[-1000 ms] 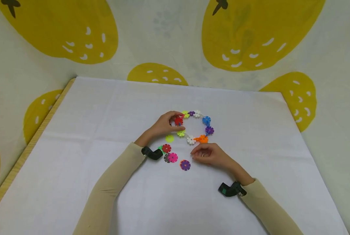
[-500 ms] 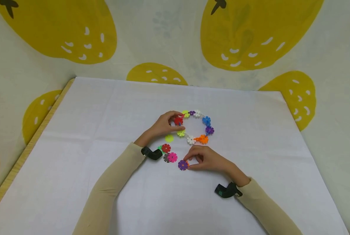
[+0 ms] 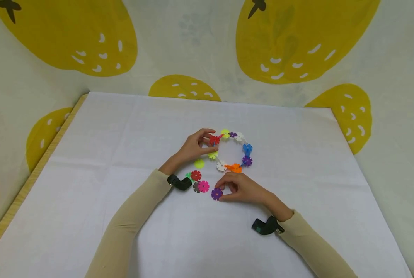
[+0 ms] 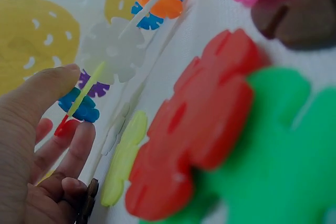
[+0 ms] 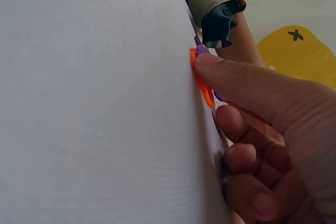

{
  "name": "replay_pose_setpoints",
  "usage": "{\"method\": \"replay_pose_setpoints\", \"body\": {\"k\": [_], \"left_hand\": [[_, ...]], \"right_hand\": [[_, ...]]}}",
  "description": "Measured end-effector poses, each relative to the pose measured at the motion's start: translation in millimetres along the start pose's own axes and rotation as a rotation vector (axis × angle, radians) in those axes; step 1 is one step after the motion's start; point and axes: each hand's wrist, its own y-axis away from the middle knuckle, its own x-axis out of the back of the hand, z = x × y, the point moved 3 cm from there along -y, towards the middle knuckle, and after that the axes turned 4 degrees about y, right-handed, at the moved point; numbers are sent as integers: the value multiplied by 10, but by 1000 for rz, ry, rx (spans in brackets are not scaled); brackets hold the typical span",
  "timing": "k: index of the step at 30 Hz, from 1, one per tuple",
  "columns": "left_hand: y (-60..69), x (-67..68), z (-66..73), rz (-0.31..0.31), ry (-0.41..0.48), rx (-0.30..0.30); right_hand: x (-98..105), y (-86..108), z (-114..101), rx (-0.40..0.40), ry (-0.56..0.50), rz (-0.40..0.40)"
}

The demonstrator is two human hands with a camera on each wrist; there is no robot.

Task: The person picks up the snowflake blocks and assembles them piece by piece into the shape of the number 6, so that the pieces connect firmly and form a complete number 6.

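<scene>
Flower-shaped plastic pieces joined edge to edge form a ring, with a blue piece [image 3: 247, 149] on its right and an orange piece [image 3: 236, 168] at the front. At the ring's left side, the left hand [image 3: 193, 147] holds it between thumb and fingers, around the red piece [image 3: 214, 140]. Nearer the front, the right hand [image 3: 245, 187] pinches a loose purple piece [image 3: 217, 194] with thumb and index finger. In the right wrist view an orange piece [image 5: 202, 80] lies against that purple one, on the side of the table.
Left of the right hand lie a pink piece [image 3: 203, 186] over a dark one, and a red piece [image 3: 196, 175] over a green one. A yellow-green piece [image 3: 199, 163] lies below the left hand. White cloth [image 3: 123, 123] covers the table.
The right hand has moved left and taken hold of the purple piece, which has shifted slightly left. The ring has turned a little, its top going right and its front going left.
</scene>
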Motion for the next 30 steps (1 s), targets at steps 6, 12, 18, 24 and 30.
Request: {"method": "replay_pose_setpoints", "body": {"k": [6,12,18,24,30], "left_hand": [[12,0,8,0,68,5],[2,-12,16,0,129,39],[-15,-21,-10,15,165,102],[-16,-18,-7,3,183,95],[-13,-39,-12,-56,164,86]], "right_hand": [[31,26,3,-38,-55,64],[60,50,52,-84,-90,109],[130,69,61,-85,-174,135],[277,74,53,-10,-217,197],[444,51,96,32,-268,262]]}}
